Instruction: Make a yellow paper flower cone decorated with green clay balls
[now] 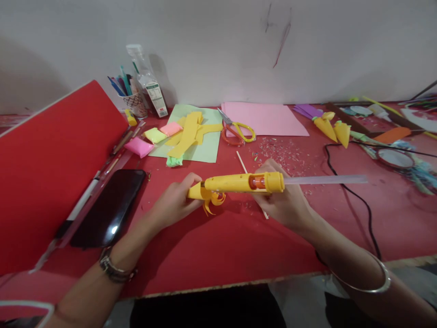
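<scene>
Bottle label (155,97) illegibly small

The left hand (175,199) and the right hand (285,202) were bare. Around the left wrist (133,248) was a dark bracelet (114,270), which looked like several strands worn together, with paler, shiny bits among them. The right forearm (357,269) bore a single thin bangle (387,283), silvery, smooth and rounded, with light glinting along it. Over the lap, plain black clothing (208,310) showed, its details lost in the darkness of the cloth.
</scene>
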A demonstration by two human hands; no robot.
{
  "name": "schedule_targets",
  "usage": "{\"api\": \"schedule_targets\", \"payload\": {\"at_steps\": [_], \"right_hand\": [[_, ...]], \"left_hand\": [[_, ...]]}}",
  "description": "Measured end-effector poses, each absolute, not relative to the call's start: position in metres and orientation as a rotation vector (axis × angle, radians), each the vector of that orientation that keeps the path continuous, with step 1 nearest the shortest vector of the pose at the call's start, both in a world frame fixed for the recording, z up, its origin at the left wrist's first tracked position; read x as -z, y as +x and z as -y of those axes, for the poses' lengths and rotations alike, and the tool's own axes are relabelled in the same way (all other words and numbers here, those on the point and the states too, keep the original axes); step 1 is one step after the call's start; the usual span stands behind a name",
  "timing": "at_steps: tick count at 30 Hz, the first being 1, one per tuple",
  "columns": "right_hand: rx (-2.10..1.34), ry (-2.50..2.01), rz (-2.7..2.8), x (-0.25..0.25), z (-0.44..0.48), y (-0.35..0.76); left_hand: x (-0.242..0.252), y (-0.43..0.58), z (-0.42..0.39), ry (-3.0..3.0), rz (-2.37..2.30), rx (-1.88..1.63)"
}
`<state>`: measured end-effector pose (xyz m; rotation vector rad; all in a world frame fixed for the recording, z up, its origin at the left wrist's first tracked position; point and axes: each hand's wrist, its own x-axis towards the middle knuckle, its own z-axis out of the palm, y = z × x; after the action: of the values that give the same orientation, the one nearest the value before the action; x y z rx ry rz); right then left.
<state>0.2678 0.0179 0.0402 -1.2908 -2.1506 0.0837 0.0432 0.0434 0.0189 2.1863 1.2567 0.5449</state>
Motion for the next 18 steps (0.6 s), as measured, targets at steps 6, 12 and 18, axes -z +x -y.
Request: {"api": "schedule_targets", "payload": {"at_steps": [6,12,18], "right_hand": [[-0.059,-1.282,2.159,-0.0391,-0.0179,0.2683],[-0.056,-1.302,2.113,-0.0393,-0.0188,0.2697],[-0.016,-1.297,2.095,-0.04,-0.0215,0.2705]], "left_hand": [[-0.0187,0.0422,-0.0428,2.19,-1.254,-0.523],[-0.0191,0.0422,-0.0443,2.208,-1.282,-0.542],[-0.0198,0.0414,-0.0461,2.215,-1.371,-0.529]]}}
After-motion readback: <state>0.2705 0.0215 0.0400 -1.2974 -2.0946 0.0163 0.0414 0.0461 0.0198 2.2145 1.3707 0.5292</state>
